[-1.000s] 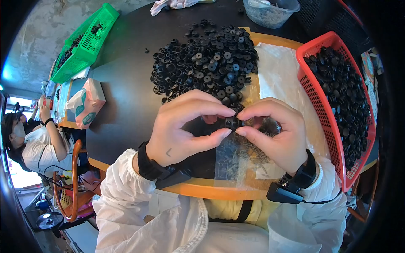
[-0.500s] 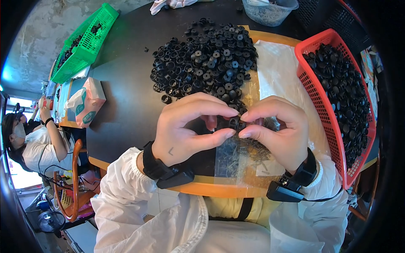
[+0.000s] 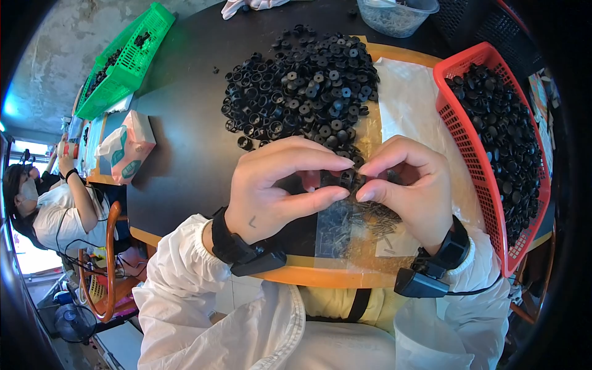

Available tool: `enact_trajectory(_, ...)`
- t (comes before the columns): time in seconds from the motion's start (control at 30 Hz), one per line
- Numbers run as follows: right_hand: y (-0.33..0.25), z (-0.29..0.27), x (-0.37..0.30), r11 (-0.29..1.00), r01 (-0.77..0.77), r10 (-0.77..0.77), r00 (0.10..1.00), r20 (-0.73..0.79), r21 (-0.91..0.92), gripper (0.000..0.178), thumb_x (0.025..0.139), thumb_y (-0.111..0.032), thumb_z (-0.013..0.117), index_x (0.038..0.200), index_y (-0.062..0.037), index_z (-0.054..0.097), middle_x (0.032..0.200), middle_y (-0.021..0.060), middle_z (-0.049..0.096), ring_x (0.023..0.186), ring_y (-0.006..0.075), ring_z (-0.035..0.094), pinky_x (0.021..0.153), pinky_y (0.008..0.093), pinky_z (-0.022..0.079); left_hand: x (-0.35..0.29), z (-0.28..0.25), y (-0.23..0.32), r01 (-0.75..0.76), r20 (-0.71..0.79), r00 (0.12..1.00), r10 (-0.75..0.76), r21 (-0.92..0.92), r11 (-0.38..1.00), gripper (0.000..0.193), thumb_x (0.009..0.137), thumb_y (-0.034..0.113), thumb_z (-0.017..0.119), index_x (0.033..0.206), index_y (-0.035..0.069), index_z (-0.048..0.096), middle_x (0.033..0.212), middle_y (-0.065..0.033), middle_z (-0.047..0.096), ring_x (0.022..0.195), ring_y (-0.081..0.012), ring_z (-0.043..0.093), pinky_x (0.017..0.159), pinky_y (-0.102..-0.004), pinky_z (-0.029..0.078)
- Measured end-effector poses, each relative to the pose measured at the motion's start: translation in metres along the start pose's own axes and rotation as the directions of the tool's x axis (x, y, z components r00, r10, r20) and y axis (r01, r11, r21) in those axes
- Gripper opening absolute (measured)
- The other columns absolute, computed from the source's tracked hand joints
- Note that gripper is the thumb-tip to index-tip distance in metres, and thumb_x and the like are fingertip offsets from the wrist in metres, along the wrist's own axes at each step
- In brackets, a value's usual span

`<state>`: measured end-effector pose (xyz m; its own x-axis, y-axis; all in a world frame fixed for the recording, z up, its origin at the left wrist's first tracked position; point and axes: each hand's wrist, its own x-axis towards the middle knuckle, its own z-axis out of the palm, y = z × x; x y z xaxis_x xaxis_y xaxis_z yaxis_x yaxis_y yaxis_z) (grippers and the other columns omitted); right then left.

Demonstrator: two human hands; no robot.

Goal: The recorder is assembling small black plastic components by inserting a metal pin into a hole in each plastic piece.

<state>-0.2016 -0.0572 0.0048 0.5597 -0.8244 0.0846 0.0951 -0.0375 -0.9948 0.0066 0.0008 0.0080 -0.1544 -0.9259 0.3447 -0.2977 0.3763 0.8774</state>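
A small round black plastic part [image 3: 349, 180] is held between my two hands, just above the near side of the table. My left hand [image 3: 265, 188] pinches it from the left with thumb and forefinger. From the right, the thumb and forefinger of my right hand [image 3: 416, 185] close on the same part; its details are partly covered by fingertips. Below my right hand lie small thin metal pieces [image 3: 381, 225] on a clear plastic sheet [image 3: 333, 231]. Just beyond my hands spreads a large heap of black plastic caps and rings [image 3: 302, 86].
To the right a red basket [image 3: 456, 132] holds many black round caps. A white sheet [image 3: 404, 98] lies beside it. At the back stands a clear tub [image 3: 398, 21]. A tissue pack [image 3: 132, 148] and a green basket [image 3: 132, 65] are on the left, near a seated person [image 3: 68, 219].
My right hand has shifted slightly right, and a little more of the black part shows between the fingertips. Both hands keep their pinch on it.
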Motion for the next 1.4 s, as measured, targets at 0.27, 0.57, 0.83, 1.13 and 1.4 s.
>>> enact_trajectory(0.27,0.007,-0.004,0.002,0.997,-0.023,0.017,0.998,0.067,0.078,0.022,0.072,-0.006,0.083,0.088,-0.0039,0.067,0.085,0.0008,0.066,0.075,0.0067,0.057,0.068,0.0207,0.046,0.001,0.0,-0.001,-0.103,0.006,0.995,0.103,0.048,0.994,0.031,0.071,0.003,0.081,0.1,-0.001,0.07,0.096,-0.013,0.068,0.076,-0.0158,0.062,0.063,-0.0253,0.05)
enact_trajectory(0.57,0.006,-0.007,0.007,0.999,0.048,-0.05,0.964,0.263,0.013,0.035,0.074,-0.006,0.079,0.108,-0.0037,0.068,0.098,0.0056,0.064,0.091,0.0141,0.059,0.081,0.0271,0.047,-0.002,-0.003,0.004,-0.149,0.054,0.988,0.142,0.19,0.97,0.033,0.07,0.013,0.084,0.098,0.002,0.073,0.087,-0.006,0.063,0.073,-0.0145,0.059,0.06,-0.0258,0.046)
enact_trajectory(0.83,0.004,-0.01,0.008,0.996,-0.011,-0.021,0.926,0.377,0.083,0.031,0.072,-0.003,0.079,0.103,-0.0033,0.072,0.096,0.0073,0.065,0.091,0.0162,0.062,0.082,0.0276,0.048,-0.002,-0.003,0.007,-0.399,0.127,0.917,0.378,0.307,0.864,0.039,0.064,0.013,0.086,0.099,0.005,0.072,0.085,-0.0035,0.061,0.07,-0.0156,0.06,0.06,-0.026,0.048)
enact_trajectory(1.13,0.0,-0.01,0.002,0.989,0.116,-0.141,0.932,0.335,0.095,0.029,0.072,0.004,0.076,0.1,-0.0015,0.073,0.091,0.0091,0.066,0.085,0.0169,0.064,0.075,0.0273,0.05,-0.001,0.0,0.036,-0.495,0.263,0.869,0.419,0.482,0.723,0.043,0.063,0.008,0.077,0.105,0.002,0.071,0.089,-0.0032,0.061,0.067,-0.0155,0.062,0.056,-0.0263,0.05)
enact_trajectory(1.4,-0.001,-0.011,0.008,0.986,0.04,-0.092,0.938,0.335,0.16,0.021,0.077,0.003,0.072,0.098,0.0011,0.071,0.097,0.0083,0.064,0.09,0.0168,0.063,0.081,0.0304,0.05,0.006,0.0,0.044,-0.538,0.326,0.842,0.431,0.576,0.616,0.032,0.071,0.007,0.071,0.102,-0.001,0.067,0.085,-0.0067,0.059,0.07,-0.0187,0.064,0.056,-0.0278,0.053)
